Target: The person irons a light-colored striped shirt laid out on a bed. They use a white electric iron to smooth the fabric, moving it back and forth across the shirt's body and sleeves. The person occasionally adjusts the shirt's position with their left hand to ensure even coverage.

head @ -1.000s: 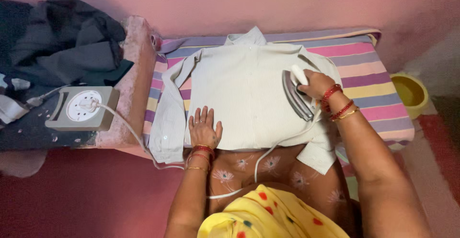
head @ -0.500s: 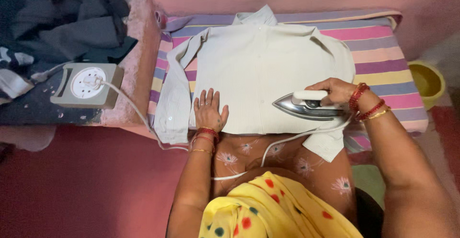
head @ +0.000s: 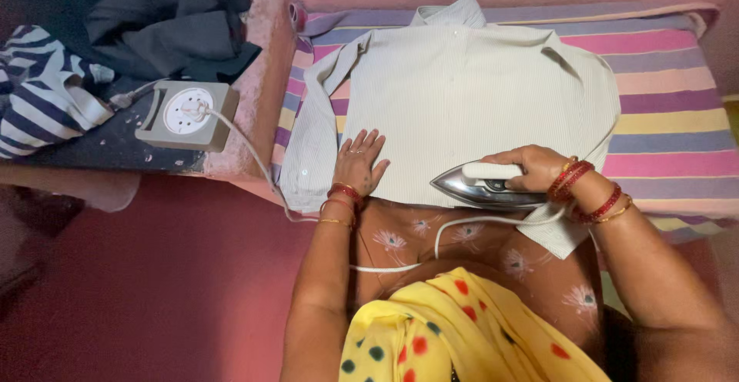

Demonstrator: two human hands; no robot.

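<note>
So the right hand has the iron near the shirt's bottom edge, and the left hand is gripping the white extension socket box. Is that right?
Not quite. The head view shows the left hand lying flat on the pale shirt, not on the socket box, which sits apart on the side surface. The right hand does hold the iron near the shirt's bottom edge.

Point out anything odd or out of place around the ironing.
The socket box sits loose beside heaped dark clothes, and its white cord trails across the shirt's sleeve edge. Otherwise the left hand rests flat and the right hand grips the iron normally.
</note>
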